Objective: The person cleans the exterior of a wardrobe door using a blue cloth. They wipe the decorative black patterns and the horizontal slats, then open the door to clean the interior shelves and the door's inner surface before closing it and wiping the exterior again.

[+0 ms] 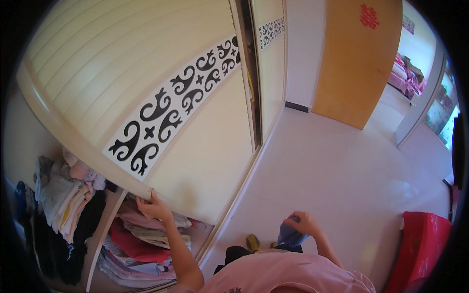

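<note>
My left hand (155, 209) grips the near edge of a cream sliding wardrobe door (209, 157), its thumb on the front face. A band of black scrollwork on white crosses the door. Below and beside that hand, folded clothes (143, 249) lie stacked in a lower shelf compartment, with a red garment among them. My right hand (307, 222) holds a bunched blue cloth (287, 234) in front of my body, over the floor. The fingers of that hand are wrapped over the top of the cloth.
Left of an upright divider (104, 241), more folded clothes (64, 197) are piled above dark garments. A floor track (234, 183) runs along the wardrobe. Beyond the pale floor (311, 164) stands an open wooden door (355, 66). A red cloth-covered piece (417, 249) is at right.
</note>
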`<state>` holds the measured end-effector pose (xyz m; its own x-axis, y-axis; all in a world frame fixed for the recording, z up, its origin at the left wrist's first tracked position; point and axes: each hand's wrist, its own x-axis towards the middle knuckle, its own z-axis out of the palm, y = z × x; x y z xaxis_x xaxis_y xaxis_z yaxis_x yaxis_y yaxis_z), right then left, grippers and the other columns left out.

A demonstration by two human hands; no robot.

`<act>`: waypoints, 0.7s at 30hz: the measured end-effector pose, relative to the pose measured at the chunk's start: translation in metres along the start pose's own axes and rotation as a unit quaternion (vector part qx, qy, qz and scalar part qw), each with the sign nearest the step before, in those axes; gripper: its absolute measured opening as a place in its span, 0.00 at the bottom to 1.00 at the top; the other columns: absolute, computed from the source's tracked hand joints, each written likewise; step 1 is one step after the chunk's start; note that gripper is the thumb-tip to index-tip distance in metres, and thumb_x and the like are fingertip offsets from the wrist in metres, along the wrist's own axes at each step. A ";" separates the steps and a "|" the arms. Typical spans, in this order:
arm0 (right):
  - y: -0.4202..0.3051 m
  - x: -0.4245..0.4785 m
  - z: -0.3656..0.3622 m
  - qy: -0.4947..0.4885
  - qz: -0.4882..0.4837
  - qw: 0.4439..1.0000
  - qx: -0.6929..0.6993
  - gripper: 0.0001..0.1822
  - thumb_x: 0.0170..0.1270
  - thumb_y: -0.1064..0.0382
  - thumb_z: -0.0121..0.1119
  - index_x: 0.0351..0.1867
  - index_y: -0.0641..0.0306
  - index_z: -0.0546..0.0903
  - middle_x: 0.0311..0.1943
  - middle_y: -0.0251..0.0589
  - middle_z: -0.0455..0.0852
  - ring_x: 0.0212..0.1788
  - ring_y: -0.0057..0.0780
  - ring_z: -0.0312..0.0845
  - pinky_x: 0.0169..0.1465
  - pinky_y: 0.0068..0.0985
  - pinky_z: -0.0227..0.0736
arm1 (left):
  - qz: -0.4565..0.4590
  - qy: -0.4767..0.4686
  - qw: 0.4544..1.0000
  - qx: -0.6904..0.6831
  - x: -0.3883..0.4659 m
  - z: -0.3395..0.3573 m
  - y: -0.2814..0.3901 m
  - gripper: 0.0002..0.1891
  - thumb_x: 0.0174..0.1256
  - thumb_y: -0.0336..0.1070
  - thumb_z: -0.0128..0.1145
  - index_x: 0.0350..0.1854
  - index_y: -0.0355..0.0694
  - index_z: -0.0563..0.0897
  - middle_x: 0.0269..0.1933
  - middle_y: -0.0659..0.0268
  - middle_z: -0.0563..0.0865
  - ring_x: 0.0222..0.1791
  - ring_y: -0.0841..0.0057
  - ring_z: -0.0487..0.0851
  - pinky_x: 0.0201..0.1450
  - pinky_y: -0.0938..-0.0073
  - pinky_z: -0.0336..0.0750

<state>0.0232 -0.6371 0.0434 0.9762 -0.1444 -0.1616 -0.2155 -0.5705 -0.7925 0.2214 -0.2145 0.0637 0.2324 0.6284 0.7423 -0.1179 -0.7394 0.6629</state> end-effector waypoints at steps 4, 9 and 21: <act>-0.012 -0.037 0.011 0.026 0.026 0.999 0.021 0.19 0.50 0.47 0.62 0.31 0.61 0.83 0.26 0.45 0.83 0.30 0.36 0.80 0.35 0.27 0.73 | 0.042 -0.038 0.996 0.070 0.005 -0.006 -0.003 0.33 0.52 0.45 0.63 0.55 0.28 0.66 0.47 0.47 0.73 0.49 0.54 0.72 0.50 0.61 0.69; -0.009 -0.076 0.025 0.057 0.053 0.997 0.017 0.15 0.50 0.53 0.64 0.31 0.63 0.82 0.26 0.44 0.83 0.29 0.31 0.79 0.36 0.26 0.73 | 0.063 -0.062 0.996 0.005 0.007 -0.006 -0.014 0.34 0.54 0.46 0.61 0.57 0.28 0.64 0.50 0.45 0.71 0.50 0.51 0.70 0.52 0.59 0.66; -0.008 -0.121 0.029 0.105 0.131 0.985 0.043 0.15 0.51 0.54 0.63 0.32 0.65 0.82 0.25 0.45 0.83 0.28 0.30 0.79 0.35 0.26 0.73 | 0.044 -0.055 0.997 -0.031 0.005 0.000 -0.008 0.32 0.56 0.43 0.59 0.57 0.27 0.63 0.51 0.43 0.71 0.50 0.52 0.71 0.52 0.61 0.67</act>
<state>-0.0925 -0.5917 0.0518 0.8593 -0.4463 -0.2498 -0.4484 -0.4224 -0.7877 0.2232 -0.2053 0.0619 0.3233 0.5280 0.7853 -0.2018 -0.7723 0.6024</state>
